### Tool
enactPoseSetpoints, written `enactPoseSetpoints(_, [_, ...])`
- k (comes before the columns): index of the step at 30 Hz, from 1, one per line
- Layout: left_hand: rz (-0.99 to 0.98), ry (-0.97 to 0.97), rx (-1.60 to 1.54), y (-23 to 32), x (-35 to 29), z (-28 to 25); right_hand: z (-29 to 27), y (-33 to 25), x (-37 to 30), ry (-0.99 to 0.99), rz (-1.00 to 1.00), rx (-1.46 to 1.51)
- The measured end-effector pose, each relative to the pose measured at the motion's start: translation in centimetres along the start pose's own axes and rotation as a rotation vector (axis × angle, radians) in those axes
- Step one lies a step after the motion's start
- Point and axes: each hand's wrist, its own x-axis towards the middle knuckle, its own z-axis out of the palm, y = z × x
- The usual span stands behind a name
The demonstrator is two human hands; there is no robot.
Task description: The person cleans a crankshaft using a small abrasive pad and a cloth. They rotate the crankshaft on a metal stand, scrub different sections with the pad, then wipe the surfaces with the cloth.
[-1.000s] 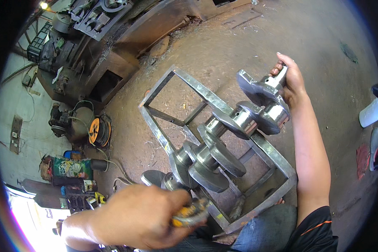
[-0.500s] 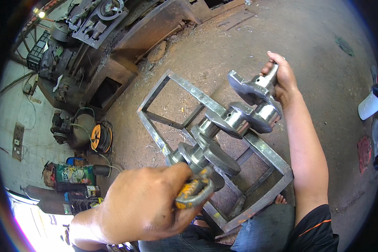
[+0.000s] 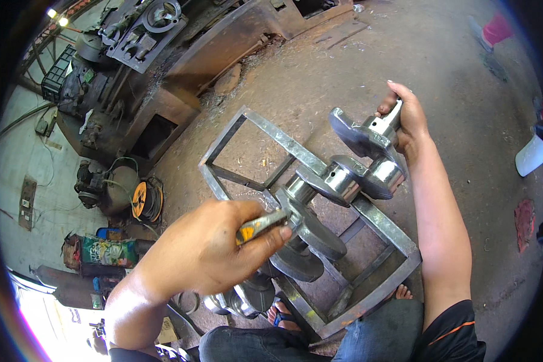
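A steel crankshaft [image 3: 321, 235] lies diagonally across a welded square-tube metal stand [image 3: 283, 139]. My right hand [image 3: 411, 120] is wrapped round its far right end. Over the crankshaft's middle, my left hand [image 3: 214, 244] grips a small worn metal tool with yellow paint [image 3: 256, 226]; its exact kind is unclear. The tool's tip is at or just above a journal next to a counterweight; I cannot tell whether it touches. My left hand hides part of the shaft, whose near end reappears below my wrist, close to my legs.
A heavy rusty machine [image 3: 223, 51] stands at the upper left. Beside the left wall are an orange reel of hose or cable [image 3: 140, 200] and a compressor-like tank [image 3: 120, 187]. A red rag [image 3: 525, 224] lies at right, near a white container [image 3: 531, 155]. Someone's pink-clad leg [image 3: 496, 29] shows at upper right.
My left hand has moved up and left with the tool, turning it, and uncovered the crankshaft's near end. My right hand keeps its grip. A person's leg has appeared at the upper right.
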Motion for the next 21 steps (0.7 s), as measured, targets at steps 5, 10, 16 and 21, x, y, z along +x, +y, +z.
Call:
enactPoseSetpoints(5, [-0.028, 0.073, 0.017, 0.6, 1.8, -0.4, 0.1, 0.0, -0.2, -0.005, 0.000, -0.015])
enactPoseSetpoints(10, [0.143, 0.029, -0.119, 2.5, 1.6, 0.0, 0.1, 0.1, -0.2, 0.001, 0.003, 0.004])
enactPoseSetpoints(16, [0.153, -0.191, -0.125, 4.1, 3.3, 0.2, 0.1, 0.4, 0.1, 0.039, 0.012, 0.019])
enactPoseSetpoints(21, [-0.049, -0.012, 0.124, 5.2, 3.8, -0.9, 0.3, 0.5, 0.0, 0.060, 0.042, 0.034])
